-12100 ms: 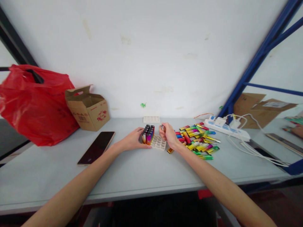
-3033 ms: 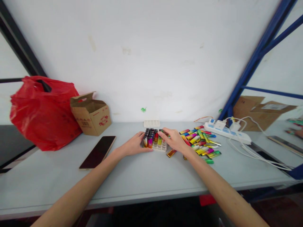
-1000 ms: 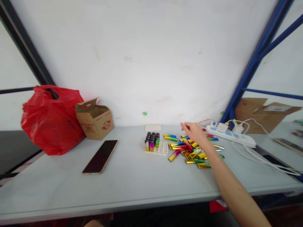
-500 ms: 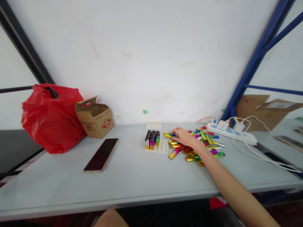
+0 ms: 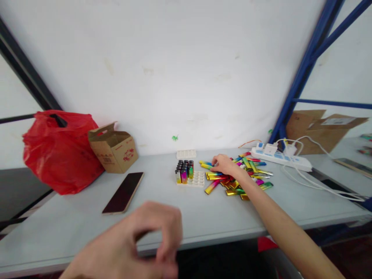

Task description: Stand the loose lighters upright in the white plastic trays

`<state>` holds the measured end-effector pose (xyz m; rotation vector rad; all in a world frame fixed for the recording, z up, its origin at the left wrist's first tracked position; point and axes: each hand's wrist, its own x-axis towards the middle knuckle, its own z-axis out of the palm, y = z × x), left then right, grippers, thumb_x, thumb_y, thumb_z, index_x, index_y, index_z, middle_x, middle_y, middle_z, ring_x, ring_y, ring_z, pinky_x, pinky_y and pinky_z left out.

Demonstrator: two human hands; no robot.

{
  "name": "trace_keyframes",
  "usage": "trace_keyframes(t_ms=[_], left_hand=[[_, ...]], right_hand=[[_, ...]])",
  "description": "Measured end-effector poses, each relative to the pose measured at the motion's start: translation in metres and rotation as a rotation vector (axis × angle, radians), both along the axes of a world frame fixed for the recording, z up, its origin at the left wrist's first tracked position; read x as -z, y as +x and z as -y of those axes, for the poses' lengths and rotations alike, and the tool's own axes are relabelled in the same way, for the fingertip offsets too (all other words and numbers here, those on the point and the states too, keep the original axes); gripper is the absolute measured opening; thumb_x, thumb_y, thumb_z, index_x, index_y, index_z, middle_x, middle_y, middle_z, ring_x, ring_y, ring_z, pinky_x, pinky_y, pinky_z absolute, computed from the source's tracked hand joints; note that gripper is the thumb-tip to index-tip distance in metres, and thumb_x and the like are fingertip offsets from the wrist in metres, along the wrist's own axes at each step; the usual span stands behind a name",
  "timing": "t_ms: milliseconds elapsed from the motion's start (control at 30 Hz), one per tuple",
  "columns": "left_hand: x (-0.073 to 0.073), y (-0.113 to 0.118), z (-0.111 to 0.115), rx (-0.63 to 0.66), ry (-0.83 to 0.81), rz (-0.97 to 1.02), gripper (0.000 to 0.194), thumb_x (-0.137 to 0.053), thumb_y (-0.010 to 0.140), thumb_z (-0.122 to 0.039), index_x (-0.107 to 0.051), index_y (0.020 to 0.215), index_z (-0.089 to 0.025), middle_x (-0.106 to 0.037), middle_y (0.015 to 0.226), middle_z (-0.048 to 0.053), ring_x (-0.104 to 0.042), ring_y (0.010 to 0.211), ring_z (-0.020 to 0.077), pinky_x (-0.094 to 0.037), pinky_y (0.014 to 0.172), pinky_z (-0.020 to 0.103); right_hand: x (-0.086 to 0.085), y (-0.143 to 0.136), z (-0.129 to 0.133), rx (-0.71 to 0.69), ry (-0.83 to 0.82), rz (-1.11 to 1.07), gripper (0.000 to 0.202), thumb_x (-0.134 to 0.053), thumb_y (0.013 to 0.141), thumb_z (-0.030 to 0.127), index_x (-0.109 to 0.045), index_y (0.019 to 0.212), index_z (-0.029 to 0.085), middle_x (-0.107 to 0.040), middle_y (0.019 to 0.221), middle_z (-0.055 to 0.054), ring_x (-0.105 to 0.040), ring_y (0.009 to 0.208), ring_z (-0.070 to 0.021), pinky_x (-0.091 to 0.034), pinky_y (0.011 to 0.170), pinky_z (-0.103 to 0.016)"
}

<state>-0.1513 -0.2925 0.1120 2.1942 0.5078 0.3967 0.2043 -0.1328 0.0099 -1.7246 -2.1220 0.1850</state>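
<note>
My right hand rests at the left end of a loose pile of shiny coloured lighter sleeves. Its bent fingers close on a blue sleeve, partly covered by the hand. My left hand is large and blurred above the table's front edge. Its thumb and fingers curl together into a ring; anything at the fingertips cannot be made out. Left of the pile lies a white tray with round holes. Several lighters with black tops stand upright in its left part.
Behind the lighters lies another white tray. To the left are a dark phone, an open cardboard box and a red plastic bag. At right, a power strip with white cables lies before another carton.
My left hand has come up from the lower edge into full view, over the table's front. My right hand stays at the pile. The view has shifted slightly.
</note>
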Motion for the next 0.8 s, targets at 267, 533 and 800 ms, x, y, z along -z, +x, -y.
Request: trace_keyframes(t_ms=[267, 533, 800], left_hand=[[0.018, 0.017, -0.132, -0.558, 0.536, 0.198, 0.017, -0.063, 0.087, -0.032, -0.063, 0.077, -0.019, -0.069, 0.081, 0.002, -0.065, 0.079, 0.0168, -0.056, 0.08, 0.03], [0.072, 0.033, -0.178, -0.53, 0.272, 0.249, 0.054, -0.05, 0.101, -0.053, -0.055, 0.144, -0.019, -0.066, 0.138, 0.014, -0.061, 0.13, 0.0288, -0.049, 0.114, 0.049], [0.091, 0.028, -0.168, -0.306, 0.04, 0.11, 0.088, -0.069, 0.091, -0.062, -0.034, 0.162, -0.024, -0.048, 0.162, 0.014, -0.049, 0.147, 0.036, -0.041, 0.122, 0.051]], right_hand=[[-0.01, 0.001, 0.005, 0.032, -0.018, -0.013, 0.015, -0.083, 0.079, 0.021, -0.079, 0.092, 0.016, -0.079, 0.089, -0.008, -0.071, 0.082, -0.0208, -0.051, 0.078, -0.029], [-0.007, 0.006, 0.005, -0.077, 0.021, -0.132, 0.014, -0.079, 0.085, 0.022, -0.075, 0.098, 0.018, -0.079, 0.096, -0.006, -0.072, 0.088, -0.0199, -0.052, 0.081, -0.029], [0.007, -0.005, -0.005, -0.011, 0.062, -0.012, 0.019, -0.066, 0.099, 0.027, -0.076, 0.109, 0.015, -0.079, 0.105, -0.012, -0.073, 0.097, -0.023, -0.051, 0.092, -0.032]])
